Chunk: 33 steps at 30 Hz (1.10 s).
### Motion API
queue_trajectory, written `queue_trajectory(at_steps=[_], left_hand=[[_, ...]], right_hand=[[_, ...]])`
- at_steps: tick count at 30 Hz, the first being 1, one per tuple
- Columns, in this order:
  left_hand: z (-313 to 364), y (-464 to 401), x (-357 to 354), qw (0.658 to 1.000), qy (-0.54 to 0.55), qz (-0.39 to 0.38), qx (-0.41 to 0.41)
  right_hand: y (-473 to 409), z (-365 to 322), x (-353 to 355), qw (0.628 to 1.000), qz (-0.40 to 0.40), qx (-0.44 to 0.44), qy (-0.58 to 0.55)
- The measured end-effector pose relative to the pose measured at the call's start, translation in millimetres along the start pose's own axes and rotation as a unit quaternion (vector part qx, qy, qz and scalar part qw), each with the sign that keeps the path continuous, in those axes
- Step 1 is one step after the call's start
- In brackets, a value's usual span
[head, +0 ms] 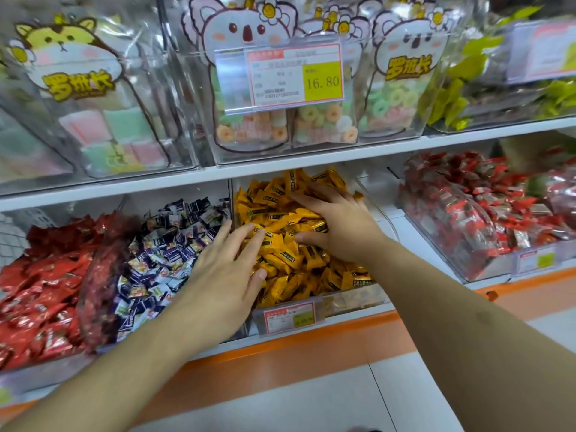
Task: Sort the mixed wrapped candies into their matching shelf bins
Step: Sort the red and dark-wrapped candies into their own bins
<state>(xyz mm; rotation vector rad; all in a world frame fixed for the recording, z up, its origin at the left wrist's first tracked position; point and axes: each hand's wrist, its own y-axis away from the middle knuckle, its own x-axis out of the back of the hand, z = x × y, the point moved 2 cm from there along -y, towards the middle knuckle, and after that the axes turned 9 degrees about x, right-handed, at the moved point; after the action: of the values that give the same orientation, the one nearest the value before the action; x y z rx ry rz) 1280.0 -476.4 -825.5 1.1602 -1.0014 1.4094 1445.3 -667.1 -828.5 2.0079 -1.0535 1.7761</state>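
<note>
Both hands in the middle bin (349,302) on the lower shelf (311,330), a clear bin heaped with yellow candies (280,213). Left hand (229,272) lies flat, palm down, over the bin's left side, fingers straight and spread, tips resting on the yellow wrappers; grasping nothing that I can see. Right hand (336,222) sits farther back on top of the heap, fingers splayed toward the left, thumb tucked low against the wrappers; fingers look pressed onto the pile, not closed round a piece. Just left of this bin, behind a clear divider, a pile of purple-and-white candies (168,254); the left wrist passes over its near corner. Left again, red candies (40,291), some seen through a clear wall. To the right, apart from the middle bin, another bin of red-wrapped candies (473,213). A small price label (290,318) is fixed to the middle bin's front. Upper shelf: clear tubs holding bags of ring sweets (324,120) with koala print, a bag of pastel cubes (103,126) at left, yellow-green packets (461,88) at right. Price tag (294,73) reads 16.80. Pale floor (280,400) below the orange shelf edge.
</note>
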Motion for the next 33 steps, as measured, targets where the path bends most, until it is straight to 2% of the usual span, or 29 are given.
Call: queue_trajectory(at_steps=[5,9,11,15,22,33], left_hand=[[17.6,-0.9,17.9,0.998,-0.038,0.045,-0.036],[52.7,-28.2,11.8,0.993,-0.073,0.021,-0.094],[66.0,-48.3,2.2,0.991,-0.094,-0.007,-0.098],[82.9,-77.7,-13.6,0.988,-0.107,-0.049,-0.095],[77.9,-103.6,-13.3,0.984,-0.148,-0.019,-0.093],[71.4,-103.3,0.8,0.985,-0.144,-0.008,-0.091]], right_hand=[[7.5,8.7,22.2,0.996,0.035,-0.005,-0.082],[11.4,15.0,47.9,0.992,0.105,-0.010,-0.075],[15.1,22.7,50.9,0.989,0.117,-0.039,-0.076],[29.3,36.4,33.0,0.989,0.069,-0.076,-0.107],[35.7,38.2,33.6,0.980,0.096,-0.076,-0.160],[40.0,34.9,36.7,0.978,0.073,-0.098,-0.167]])
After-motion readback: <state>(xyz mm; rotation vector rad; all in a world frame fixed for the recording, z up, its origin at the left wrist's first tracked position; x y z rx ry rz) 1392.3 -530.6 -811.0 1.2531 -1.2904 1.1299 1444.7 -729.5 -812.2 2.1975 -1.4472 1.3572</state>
